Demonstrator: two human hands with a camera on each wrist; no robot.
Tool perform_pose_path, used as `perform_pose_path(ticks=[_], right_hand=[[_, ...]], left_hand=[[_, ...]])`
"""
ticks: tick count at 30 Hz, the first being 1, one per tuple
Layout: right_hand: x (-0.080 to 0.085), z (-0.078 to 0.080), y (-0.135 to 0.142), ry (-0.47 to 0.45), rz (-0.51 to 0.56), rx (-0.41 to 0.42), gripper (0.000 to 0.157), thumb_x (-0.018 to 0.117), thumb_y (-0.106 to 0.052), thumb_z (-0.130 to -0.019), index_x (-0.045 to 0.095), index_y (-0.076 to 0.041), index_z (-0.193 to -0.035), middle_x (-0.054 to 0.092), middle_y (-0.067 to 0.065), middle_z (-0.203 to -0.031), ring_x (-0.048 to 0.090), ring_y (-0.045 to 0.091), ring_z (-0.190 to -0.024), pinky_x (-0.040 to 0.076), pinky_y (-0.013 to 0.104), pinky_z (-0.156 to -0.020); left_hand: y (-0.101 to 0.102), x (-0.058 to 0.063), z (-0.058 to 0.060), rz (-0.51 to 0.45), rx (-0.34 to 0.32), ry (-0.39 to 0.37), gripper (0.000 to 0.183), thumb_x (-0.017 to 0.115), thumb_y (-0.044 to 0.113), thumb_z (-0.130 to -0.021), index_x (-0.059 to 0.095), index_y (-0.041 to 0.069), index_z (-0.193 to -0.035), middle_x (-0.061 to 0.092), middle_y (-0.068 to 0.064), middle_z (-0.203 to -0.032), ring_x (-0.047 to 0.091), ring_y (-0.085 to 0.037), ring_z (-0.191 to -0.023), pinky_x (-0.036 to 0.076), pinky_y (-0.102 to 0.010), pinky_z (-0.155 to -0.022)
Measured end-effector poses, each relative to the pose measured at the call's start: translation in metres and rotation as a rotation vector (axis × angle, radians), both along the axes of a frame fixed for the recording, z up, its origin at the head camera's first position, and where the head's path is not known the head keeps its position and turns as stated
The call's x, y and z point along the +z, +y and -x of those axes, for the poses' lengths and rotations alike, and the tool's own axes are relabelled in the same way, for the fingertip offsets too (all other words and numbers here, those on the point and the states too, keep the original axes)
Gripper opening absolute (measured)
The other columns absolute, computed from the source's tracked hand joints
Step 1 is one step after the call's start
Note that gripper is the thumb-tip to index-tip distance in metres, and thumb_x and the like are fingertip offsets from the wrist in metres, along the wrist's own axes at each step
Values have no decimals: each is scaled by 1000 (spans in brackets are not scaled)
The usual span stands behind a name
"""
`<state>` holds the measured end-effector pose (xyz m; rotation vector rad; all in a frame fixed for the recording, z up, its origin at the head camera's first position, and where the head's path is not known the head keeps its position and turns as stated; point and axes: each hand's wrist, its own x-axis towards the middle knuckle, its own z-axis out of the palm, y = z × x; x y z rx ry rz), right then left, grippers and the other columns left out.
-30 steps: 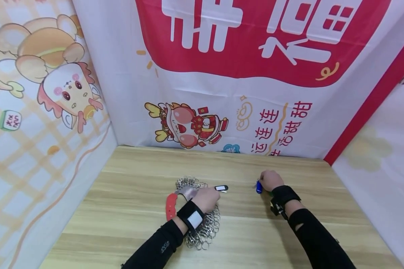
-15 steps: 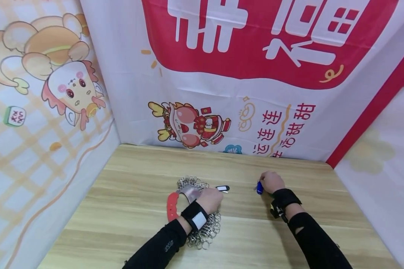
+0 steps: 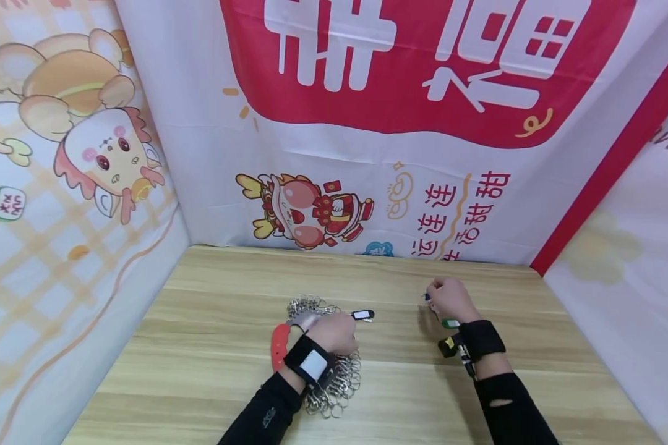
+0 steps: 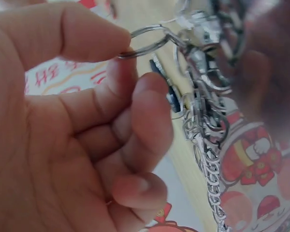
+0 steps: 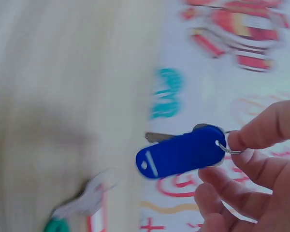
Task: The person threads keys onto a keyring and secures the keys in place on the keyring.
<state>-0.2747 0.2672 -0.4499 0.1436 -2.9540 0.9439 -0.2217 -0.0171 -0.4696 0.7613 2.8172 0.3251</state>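
Blue key tag (image 5: 181, 153), with key (image 5: 159, 137): at the right hand (image 3: 452, 299), the nearer, whose thumb and forefinger pinch its split ring (image 5: 230, 151); long axis running out from the fingertips, apparently above the tabletop (image 3: 211, 303). Left hand (image 3: 333, 334), well apart: thumb and forefinger pinching a metal ring (image 4: 147, 48) at the ring cluster (image 3: 345, 376), other fingers loosely bent.

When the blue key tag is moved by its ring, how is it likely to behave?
The blue key tag will probably swing, since the right hand pinches only its ring. Its smooth-looking face may be slippery. Small against that hand, it is probably light.
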Motion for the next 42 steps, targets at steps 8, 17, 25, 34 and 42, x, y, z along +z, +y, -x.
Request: perform_pose_path(ticks=[8, 17, 25, 34, 42], right_hand=[[22, -32, -33, -122, 441, -8, 34, 39, -17, -96, 64, 3, -106, 64, 16, -108, 55, 29, -104, 40, 46, -93], [3, -39, -80, -310, 748, 132, 28, 38, -9, -92, 59, 10, -87, 63, 22, -85, 62, 27, -74, 48, 40, -77], [-26, -42, -112, -371, 661, 148, 31, 58, -21, -93, 61, 9, -99, 57, 7, -77, 53, 20, -66, 45, 31, -64], [-44, -49, -135, -278, 530, 157, 12, 62, -9, -89, 70, -1, -91, 58, 4, -71, 51, 14, -61, 39, 24, -54], [-50, -54, -142, -282, 514, 198, 11, 65, -6, -87, 71, 1, -92, 62, 4, -82, 56, 14, -65, 46, 25, -56]], left_hand=[[-10, -4, 3, -80, 16, -78, 28, 62, 18, -80, 48, 13, -57, 40, 3, -51, 37, -11, -43, 32, -26, -44], [-20, 2, 5, -173, -19, -54, 29, 66, 14, -82, 46, 16, -61, 40, 7, -56, 40, -9, -51, 34, -24, -49], [-25, -1, 13, -202, -19, -35, 20, 66, 10, -82, 53, 17, -69, 49, 9, -64, 47, -7, -58, 40, -23, -55], [-24, 2, 17, -207, 19, -23, 20, 60, 16, -91, 56, 15, -71, 49, 5, -61, 47, -9, -54, 38, -24, -50], [-23, 2, 19, -226, 14, 65, 17, 67, 16, -87, 58, 17, -72, 51, 9, -65, 49, -7, -59, 40, -24, -55]])
